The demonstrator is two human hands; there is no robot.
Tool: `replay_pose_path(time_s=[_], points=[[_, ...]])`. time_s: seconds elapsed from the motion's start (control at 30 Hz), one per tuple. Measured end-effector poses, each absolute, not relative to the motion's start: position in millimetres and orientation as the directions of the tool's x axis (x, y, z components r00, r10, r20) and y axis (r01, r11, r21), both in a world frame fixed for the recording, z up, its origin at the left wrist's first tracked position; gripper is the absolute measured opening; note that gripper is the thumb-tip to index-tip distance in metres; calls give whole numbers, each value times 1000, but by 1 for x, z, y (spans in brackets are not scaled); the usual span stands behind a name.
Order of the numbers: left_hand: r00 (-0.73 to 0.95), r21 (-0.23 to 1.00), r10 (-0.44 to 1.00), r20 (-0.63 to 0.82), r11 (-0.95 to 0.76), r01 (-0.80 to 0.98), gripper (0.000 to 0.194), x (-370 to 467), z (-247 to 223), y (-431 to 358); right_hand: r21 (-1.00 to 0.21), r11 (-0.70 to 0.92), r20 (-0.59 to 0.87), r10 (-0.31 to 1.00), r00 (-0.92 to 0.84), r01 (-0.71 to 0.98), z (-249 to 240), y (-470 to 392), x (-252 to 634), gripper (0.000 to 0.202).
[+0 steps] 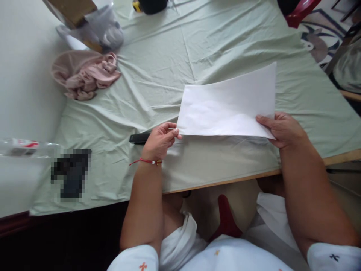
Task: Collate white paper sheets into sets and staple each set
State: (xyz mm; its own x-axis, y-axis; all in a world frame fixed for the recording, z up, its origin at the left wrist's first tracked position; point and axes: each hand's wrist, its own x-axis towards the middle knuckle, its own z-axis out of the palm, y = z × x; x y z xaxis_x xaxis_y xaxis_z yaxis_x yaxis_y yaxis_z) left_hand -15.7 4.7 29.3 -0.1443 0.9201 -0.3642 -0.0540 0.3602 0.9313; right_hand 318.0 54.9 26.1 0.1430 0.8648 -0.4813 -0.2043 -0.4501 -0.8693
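A blank white sheet of paper (225,107) is held up over the green tablecloth (158,67), its far right corner raised. My left hand (160,140), with a red string bracelet at the wrist, pinches the paper's near left corner between thumb and fingers. At the near right corner, my right hand (282,128) grips the sheet, thumb on top and fingers underneath. A black object (138,138) lies on the cloth just behind my left hand, partly hidden by it.
Pink cloth (87,73) lies crumpled at the left, with plastic bags (105,32) and a cardboard box (70,11) beyond. A clear bottle (28,148) and a blurred dark item (73,173) are at the near left. A yellow tape measure (137,6) sits at the far edge.
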Motion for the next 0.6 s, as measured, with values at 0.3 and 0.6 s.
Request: replay_pose_path(time_s=[0.3, 0.6], points=[[-495, 970, 862, -105, 198, 139, 15, -15, 32, 1, -929, -361, -368, 924, 102, -79, 17, 53, 315, 4], [-745, 853, 529, 406, 73, 517, 9, -44, 36, -6, -933, -336, -350, 931, 104, -127, 17, 52, 310, 6]])
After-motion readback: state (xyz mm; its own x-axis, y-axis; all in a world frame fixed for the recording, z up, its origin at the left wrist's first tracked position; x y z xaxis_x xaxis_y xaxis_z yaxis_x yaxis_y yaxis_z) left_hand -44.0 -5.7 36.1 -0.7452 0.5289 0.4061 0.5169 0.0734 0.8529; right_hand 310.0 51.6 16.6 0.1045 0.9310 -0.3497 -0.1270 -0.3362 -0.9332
